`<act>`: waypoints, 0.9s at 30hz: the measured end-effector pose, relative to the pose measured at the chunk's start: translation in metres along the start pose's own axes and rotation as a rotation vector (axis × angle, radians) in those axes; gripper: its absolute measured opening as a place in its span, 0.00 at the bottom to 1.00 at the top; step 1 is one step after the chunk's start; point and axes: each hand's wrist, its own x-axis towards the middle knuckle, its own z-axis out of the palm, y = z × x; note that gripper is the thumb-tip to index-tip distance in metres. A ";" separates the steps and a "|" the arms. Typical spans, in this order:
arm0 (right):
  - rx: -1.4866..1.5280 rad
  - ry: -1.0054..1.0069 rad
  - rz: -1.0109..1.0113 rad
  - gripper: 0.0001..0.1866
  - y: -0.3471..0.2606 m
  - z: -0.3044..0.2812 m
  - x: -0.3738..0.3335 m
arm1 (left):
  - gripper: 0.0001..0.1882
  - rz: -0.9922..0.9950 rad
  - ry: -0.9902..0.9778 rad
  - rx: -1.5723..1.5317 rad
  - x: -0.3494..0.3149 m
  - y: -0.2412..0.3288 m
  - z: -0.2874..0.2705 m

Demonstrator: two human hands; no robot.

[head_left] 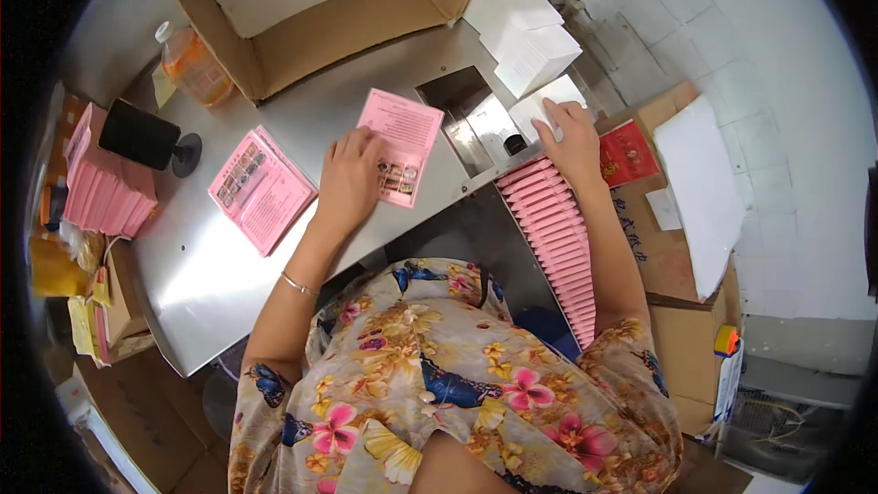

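My left hand (350,174) lies relaxed on one pink leaflet (407,123) on the table (210,279); my right hand (574,144) touches white paper (527,113), whether gripping I can't tell. The leaflet should be light, bendy, easily creased: best lifted by an edge. Beside it: one pink pile (262,192), one phone (137,135), one bottle (197,71).

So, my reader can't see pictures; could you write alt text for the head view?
A person's left hand rests on a pink leaflet on a metal table while the right hand touches a white paper stack. A pink pile lies further left; a row of pink paper runs beside the right forearm.
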 end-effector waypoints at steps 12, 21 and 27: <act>-0.094 -0.039 -0.085 0.16 0.005 0.000 0.007 | 0.11 -0.191 -0.198 -0.235 -0.012 0.006 -0.008; 0.265 -0.028 -0.437 0.23 -0.041 0.015 -0.008 | 0.26 0.024 -0.125 0.030 -0.029 0.015 0.001; 0.269 -0.202 -0.514 0.17 -0.093 0.080 -0.008 | 0.38 0.013 -0.088 -0.019 -0.010 0.029 0.025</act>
